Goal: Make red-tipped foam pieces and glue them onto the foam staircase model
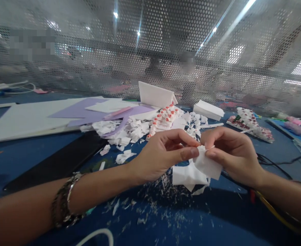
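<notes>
Both hands pinch a small piece of white paper (212, 166) in front of me. My left hand (163, 153) has thumb and forefinger closed at its left upper edge. My right hand (232, 153) grips the top edge from the other side, its fingertips almost meeting the left ones. A thin pale strip shows at the right fingertips. Just below lie more cut white paper pieces (188, 175) on the blue table (186, 222). Behind my hands stands a white paper craft with red dots (166, 118).
Crumpled white scraps (132, 131) and purple sheets (83, 109) lie left of centre, near a long black object (60, 159). A white block (209, 110), a dotted white letter-like craft (250, 124) and cables (276, 164) are at right. Perforated metal (166, 27) stands behind.
</notes>
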Tool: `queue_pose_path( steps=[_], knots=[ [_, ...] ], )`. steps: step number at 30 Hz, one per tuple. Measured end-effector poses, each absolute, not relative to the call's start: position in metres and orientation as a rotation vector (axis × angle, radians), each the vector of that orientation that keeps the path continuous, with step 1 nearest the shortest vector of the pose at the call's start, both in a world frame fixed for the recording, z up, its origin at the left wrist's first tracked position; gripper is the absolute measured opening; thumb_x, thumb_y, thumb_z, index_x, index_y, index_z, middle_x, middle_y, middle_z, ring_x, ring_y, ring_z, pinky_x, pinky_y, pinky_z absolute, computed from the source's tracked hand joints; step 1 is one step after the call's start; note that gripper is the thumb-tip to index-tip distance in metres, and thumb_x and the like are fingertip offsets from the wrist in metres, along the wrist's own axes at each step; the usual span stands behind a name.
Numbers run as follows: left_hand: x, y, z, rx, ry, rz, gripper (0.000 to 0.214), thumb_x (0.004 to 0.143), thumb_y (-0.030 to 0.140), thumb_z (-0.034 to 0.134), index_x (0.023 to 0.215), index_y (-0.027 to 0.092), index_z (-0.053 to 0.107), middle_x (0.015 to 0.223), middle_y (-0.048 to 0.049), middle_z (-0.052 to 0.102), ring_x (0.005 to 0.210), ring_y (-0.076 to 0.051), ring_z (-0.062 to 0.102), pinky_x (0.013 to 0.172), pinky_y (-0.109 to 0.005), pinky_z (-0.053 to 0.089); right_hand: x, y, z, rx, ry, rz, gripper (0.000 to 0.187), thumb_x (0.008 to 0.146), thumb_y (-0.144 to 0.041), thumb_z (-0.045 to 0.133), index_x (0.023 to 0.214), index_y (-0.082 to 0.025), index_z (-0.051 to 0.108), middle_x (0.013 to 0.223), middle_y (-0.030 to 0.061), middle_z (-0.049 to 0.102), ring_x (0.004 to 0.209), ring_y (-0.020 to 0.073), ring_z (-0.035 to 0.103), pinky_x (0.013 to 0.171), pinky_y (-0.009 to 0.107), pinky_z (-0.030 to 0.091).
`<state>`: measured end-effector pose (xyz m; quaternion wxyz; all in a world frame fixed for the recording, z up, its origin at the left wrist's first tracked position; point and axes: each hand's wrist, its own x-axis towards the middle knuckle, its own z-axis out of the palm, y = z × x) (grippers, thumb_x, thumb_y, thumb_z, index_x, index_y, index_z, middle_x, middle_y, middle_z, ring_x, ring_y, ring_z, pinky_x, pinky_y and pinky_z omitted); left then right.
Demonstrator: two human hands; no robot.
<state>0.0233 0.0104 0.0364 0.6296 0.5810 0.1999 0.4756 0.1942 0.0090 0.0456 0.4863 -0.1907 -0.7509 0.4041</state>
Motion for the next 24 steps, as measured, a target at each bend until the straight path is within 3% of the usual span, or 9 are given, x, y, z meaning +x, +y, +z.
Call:
queue_pose_path(
  steps=[11,18,24],
  knots=[
    [0.0219,0.0065,0.0355,1.604,0.426,1.209,0.014,0.071,0.013,0.066,0.079,0.022,0.071,0.080,0.0019,0.066,0.076,-0.008,0.058,0.068,-0.015,0.048,0.1985,0.0141,0.0456,-0.406,-1.951,0.694,0.012,0.072,-0.013,0.065,0.073,-0.018,0.054,0.069,-0.0033,0.056,0.063,0.0051,0.054,0.058,0.018,0.046],
    [0.0190,0.0088,0.0335,1.880,0.456,1.309,0.013,0.072,0.015,0.067,0.082,0.022,0.070,0.092,-0.0010,0.060,0.090,-0.010,0.055,0.076,-0.018,0.046,0.1966,0.0151,0.0445,-0.411,-1.938,0.691,0.019,0.070,-0.008,0.065,0.073,-0.018,0.050,0.069,-0.0051,0.053,0.062,0.0028,0.052,0.059,0.015,0.046],
    [0.0203,0.0106,0.0356,1.765,0.485,1.237,0.006,0.075,0.018,0.064,0.078,0.022,0.069,0.078,0.0021,0.060,0.077,-0.007,0.055,0.068,-0.016,0.046,0.1981,0.0158,0.0447,-0.436,-1.972,0.715,0.015,0.074,-0.011,0.062,0.079,-0.019,0.051,0.075,-0.0043,0.053,0.067,0.0023,0.054,0.062,0.012,0.048]
  ],
)
